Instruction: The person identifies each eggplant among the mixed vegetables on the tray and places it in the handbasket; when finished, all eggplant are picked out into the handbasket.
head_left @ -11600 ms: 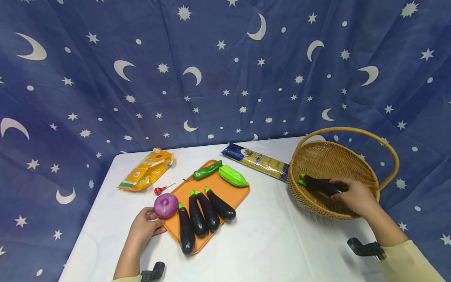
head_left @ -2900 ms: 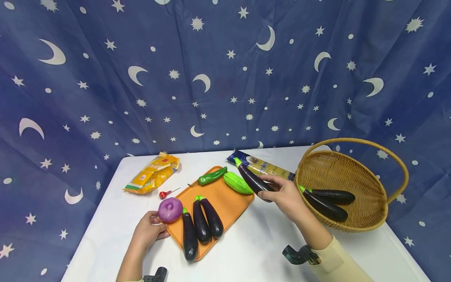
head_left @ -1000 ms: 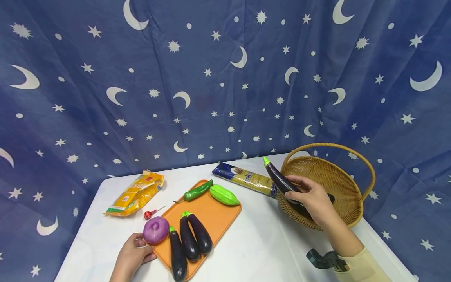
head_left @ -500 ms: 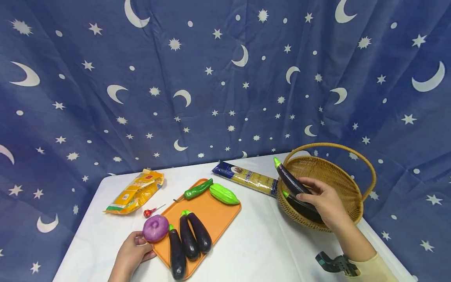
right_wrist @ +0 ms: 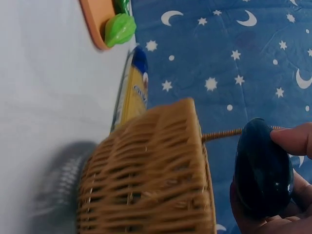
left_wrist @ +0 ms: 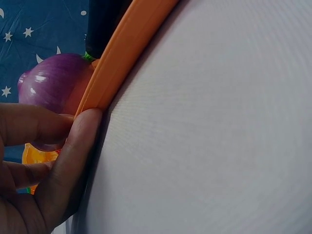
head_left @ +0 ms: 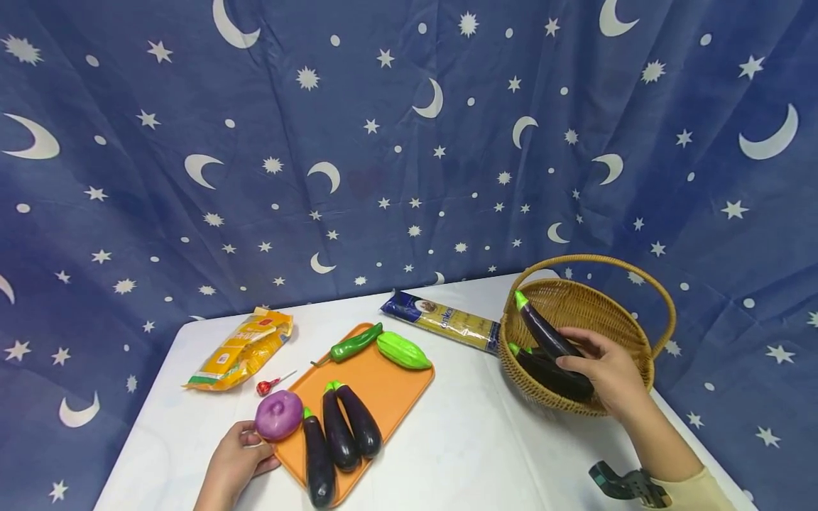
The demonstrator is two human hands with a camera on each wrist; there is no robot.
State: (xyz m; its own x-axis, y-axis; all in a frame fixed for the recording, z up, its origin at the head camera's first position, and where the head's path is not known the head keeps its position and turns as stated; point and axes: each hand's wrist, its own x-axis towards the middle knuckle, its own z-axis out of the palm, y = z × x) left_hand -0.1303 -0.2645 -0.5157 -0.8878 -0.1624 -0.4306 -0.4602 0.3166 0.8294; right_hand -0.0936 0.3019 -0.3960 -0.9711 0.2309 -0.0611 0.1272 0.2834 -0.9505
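My right hand (head_left: 607, 372) grips an eggplant (head_left: 543, 328) by its thick end, just above the wicker basket (head_left: 578, 305), its green stem tipped up toward the left. Below it, dark eggplant (head_left: 552, 376) shows inside the basket, partly hidden. In the right wrist view the held eggplant's rounded end (right_wrist: 263, 170) sits between thumb and fingers, beside the basket wall. My left hand (head_left: 233, 461) pinches the near left corner of an orange tray (head_left: 399, 383), next to a purple onion (head_left: 279, 415). Three eggplants (head_left: 340, 433) lie on the tray, along with a green pepper (head_left: 356, 345) and a light green ridged vegetable (head_left: 404, 351).
A blue and yellow pasta packet (head_left: 447, 321) lies between tray and basket, its end close to the basket. An orange-yellow bag (head_left: 243, 351) and a red lollipop (head_left: 268, 385) lie at the left. The basket's handle (head_left: 601, 257) arches over its far side.
An eggplant has left the tray in my right hand since the oldest frame. In the last second that hand has carried it rightward over the basket. My left hand stays at the tray corner.
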